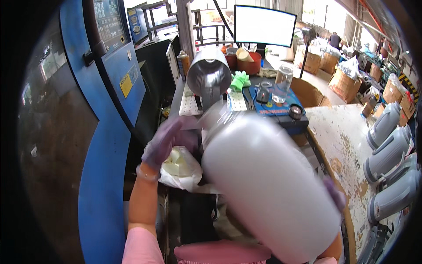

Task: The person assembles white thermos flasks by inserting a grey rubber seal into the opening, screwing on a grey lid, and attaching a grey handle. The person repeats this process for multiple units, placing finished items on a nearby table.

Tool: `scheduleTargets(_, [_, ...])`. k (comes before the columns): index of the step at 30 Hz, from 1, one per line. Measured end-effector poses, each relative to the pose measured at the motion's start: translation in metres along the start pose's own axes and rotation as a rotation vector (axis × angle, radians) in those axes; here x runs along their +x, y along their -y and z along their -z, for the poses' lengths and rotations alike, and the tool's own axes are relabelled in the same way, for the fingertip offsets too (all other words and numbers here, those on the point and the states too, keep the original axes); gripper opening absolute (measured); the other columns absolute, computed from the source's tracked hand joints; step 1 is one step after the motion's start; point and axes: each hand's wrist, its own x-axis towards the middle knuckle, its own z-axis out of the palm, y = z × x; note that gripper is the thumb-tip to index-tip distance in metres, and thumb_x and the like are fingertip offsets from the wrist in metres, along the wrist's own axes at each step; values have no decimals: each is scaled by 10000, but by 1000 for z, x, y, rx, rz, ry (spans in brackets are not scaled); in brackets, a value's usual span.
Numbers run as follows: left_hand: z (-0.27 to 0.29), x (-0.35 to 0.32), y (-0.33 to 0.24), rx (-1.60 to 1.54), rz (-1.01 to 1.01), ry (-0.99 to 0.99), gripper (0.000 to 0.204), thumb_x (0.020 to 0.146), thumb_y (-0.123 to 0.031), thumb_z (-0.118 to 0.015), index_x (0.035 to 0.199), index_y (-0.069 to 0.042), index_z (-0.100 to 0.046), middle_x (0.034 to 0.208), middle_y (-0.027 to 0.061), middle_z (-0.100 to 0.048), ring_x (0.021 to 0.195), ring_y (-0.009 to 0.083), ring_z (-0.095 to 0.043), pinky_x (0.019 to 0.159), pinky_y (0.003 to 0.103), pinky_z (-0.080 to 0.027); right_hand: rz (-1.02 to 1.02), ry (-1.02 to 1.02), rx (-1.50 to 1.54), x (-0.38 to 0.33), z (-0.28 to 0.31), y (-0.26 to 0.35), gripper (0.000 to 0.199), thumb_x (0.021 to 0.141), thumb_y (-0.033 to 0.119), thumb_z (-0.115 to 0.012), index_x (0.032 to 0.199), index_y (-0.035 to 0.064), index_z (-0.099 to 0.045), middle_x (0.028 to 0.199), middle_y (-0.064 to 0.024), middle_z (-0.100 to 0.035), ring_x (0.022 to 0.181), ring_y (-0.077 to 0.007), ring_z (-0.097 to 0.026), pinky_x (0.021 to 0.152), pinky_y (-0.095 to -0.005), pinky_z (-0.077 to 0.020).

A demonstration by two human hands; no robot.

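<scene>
A large pale grey jug body [268, 180], smeared by motion, slants across the front of me, its narrow neck toward the upper left. My right hand [335, 193], in a purple glove, grips its right side and is mostly hidden behind it. Beside the neck, my left hand [165, 143] is raised in a purple glove. Its fingers look apart and somewhat blurred, with nothing plain between them. Under that hand lies a white plastic bag [180, 169] with something pale yellow inside. Farther off, a grey cylinder [209, 72] turns its shiny hollow end toward me.
Several grey jugs [387, 165] line the worn white table [334, 141] at right. A blue machine [103, 176] borders the left side. Beyond stand a monitor [264, 25], a red-brown pot [249, 64], green gloves [239, 80] and a clear glass jar [282, 83].
</scene>
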Motion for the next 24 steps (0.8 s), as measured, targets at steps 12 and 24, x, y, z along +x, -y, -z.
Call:
scheduleTargets(12, [147, 189, 7, 111, -203, -848, 344, 916, -312, -629, 937, 29, -663, 653, 127, -611, 464, 197, -592, 416, 342, -450, 93, -188, 190, 292, -119, 19, 418, 962, 375, -639, 1171, 13, -617, 935, -73, -677, 712, -161, -655, 530, -282, -512])
scheduleTargets(24, [42, -139, 83, -449, -439, -664, 396, 901, -283, -728, 1189, -60, -575, 944, 64, -556, 725, 162, -482, 605, 303, -371, 178, -101, -280, 449, -305, -3, 393, 919, 243, -529, 1232, 27, -630, 1093, -250, -683, 970, -405, -684, 833, -463, -572])
